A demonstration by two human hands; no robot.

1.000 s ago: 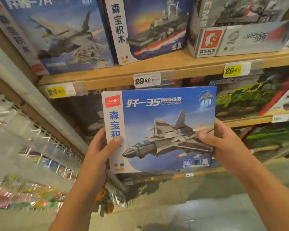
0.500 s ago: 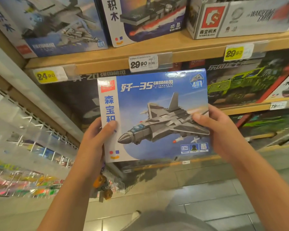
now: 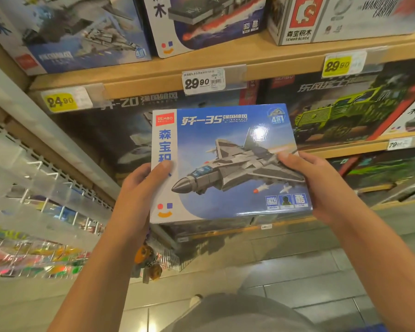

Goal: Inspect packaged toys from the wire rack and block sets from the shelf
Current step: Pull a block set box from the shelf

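Note:
A blue block-set box (image 3: 228, 149) with a grey fighter jet printed on it is held up in front of the wooden shelf (image 3: 153, 75), face toward me. My left hand (image 3: 139, 190) grips its left edge, thumb lying over the white side strip. My right hand (image 3: 314, 183) grips the right edge, thumb on the jet's wing. The fingers of both hands are hidden behind the box. A wire rack (image 3: 46, 185) with colourful packaged toys (image 3: 34, 259) hangs at the left.
More block-set boxes fill the shelves: a jet box (image 3: 77, 32) and a ship box (image 3: 209, 20) above, a dark jet box (image 3: 101, 140) and a green truck box (image 3: 345, 111) behind. Price tags (image 3: 203, 81) line the shelf edges. Grey tiled floor (image 3: 297, 271) lies below.
The view has tilted down: shelves and box sit lower against the floor, and my lap now shows. Both hands keep the same grip on the box.

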